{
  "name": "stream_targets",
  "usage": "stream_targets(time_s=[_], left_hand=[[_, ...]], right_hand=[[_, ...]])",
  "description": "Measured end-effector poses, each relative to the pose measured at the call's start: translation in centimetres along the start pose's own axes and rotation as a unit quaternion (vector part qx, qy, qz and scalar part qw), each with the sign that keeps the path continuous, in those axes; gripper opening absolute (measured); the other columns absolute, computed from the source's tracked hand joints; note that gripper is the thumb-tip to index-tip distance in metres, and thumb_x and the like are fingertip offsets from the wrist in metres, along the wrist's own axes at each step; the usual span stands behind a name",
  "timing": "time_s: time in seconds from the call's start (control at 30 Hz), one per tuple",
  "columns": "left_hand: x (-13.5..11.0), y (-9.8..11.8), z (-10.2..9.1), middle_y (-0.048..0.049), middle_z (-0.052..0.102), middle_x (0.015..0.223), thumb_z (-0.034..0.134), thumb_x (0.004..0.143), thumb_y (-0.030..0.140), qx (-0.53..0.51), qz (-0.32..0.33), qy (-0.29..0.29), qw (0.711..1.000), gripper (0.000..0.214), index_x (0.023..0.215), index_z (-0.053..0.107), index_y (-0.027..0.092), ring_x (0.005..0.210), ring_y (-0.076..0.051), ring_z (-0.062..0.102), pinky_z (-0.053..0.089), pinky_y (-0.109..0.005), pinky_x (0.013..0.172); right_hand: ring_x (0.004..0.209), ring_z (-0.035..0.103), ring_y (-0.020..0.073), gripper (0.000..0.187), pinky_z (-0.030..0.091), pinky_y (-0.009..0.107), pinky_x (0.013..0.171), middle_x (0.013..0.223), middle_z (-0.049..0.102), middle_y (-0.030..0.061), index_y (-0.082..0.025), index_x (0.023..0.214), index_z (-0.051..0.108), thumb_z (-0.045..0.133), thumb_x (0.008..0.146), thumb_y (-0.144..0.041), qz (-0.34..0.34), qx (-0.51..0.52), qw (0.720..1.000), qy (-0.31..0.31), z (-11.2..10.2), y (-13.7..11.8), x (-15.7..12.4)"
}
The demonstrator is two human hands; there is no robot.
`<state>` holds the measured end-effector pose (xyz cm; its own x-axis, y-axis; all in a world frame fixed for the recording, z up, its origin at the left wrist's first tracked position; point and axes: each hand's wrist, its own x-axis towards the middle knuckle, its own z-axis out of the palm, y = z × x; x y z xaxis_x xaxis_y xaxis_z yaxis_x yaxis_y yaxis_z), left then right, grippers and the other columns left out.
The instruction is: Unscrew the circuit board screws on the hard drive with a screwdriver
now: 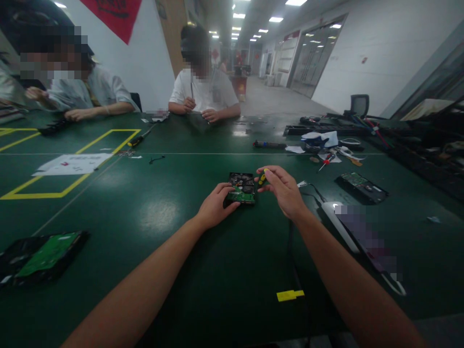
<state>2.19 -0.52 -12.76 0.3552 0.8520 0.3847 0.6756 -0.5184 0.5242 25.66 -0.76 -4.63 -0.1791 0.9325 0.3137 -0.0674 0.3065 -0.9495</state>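
A hard drive (242, 182) with a green circuit board lies on the table in front of me. My left hand (216, 205) grips it from the left, with fingers over the board and the thumb at its near edge. At the drive's right side, my right hand (281, 188) pinches a screwdriver (262, 179) with a yellow and black handle. The screwdriver's tip cannot be made out. Farther right rests another hard drive (363, 187), and one more hard drive (47, 256) with a green board is at the near left.
On the green table (152, 280) lie a power strip (340, 224), a red-handled screwdriver (327, 160), a paper sheet (72, 164) and another yellow-black screwdriver (136, 141). A yellow tag (290, 295) is near the front edge. Co-workers sit across, one person (205, 92) straight ahead.
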Motion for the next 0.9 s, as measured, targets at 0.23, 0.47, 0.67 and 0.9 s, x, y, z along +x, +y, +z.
stream_targets(time_s=[0.23, 0.47, 0.67, 0.9], left_hand=[[0.1, 1.1, -0.4, -0.0133, 0.048, 0.142, 0.063, 0.089, 0.044, 0.037, 0.012, 0.093, 0.995, 0.044, 0.127, 0.057, 0.022, 0.133, -0.032, 0.047, 0.044, -0.052, 0.109], [2.3, 7.1, -1.6, -0.0102, 0.057, 0.125, 0.066, 0.09, 0.037, -0.015, 0.083, 0.181, 0.98, 0.047, 0.133, 0.051, 0.025, 0.119, -0.026, 0.054, 0.048, -0.045, 0.102], [5.0, 10.3, -1.3, -0.0068, 0.057, 0.117, 0.066, 0.089, 0.024, -0.077, 0.108, 0.182, 0.974, 0.042, 0.13, 0.055, 0.027, 0.106, -0.02, 0.059, 0.053, -0.037, 0.091], [5.5, 10.0, -1.1, -0.0055, 0.054, 0.109, 0.063, 0.089, 0.017, -0.062, 0.109, 0.222, 0.967, 0.026, 0.113, 0.065, 0.025, 0.1, -0.018, 0.057, 0.053, -0.035, 0.087]], right_hand=[[0.099, 0.062, 0.0202, 0.025, 0.058, 0.032, 0.069, 0.114, 0.063, 0.0053, -0.027, 0.105, 0.067, 0.06, 0.093, -0.047, 0.005, 0.01, 1.0, 0.0, -0.1, 0.0, -0.1], [0.088, 0.061, 0.0166, 0.026, 0.055, 0.03, 0.068, 0.102, 0.062, 0.0025, -0.025, 0.1, 0.062, 0.067, 0.088, -0.048, -0.002, -0.011, 0.999, 0.036, 0.9, -0.1, -0.1], [0.09, 0.062, 0.0165, 0.025, 0.052, 0.034, 0.083, 0.102, 0.064, 0.0022, -0.025, 0.102, 0.06, 0.066, 0.09, -0.047, -0.035, -0.045, 0.998, 0.036, 0.5, 0.0, -0.2], [0.095, 0.064, 0.0201, 0.031, 0.056, 0.038, 0.08, 0.108, 0.063, 0.0045, -0.027, 0.11, 0.056, 0.067, 0.089, -0.047, -0.009, -0.062, 0.997, 0.044, 0.4, -0.3, -1.2]])
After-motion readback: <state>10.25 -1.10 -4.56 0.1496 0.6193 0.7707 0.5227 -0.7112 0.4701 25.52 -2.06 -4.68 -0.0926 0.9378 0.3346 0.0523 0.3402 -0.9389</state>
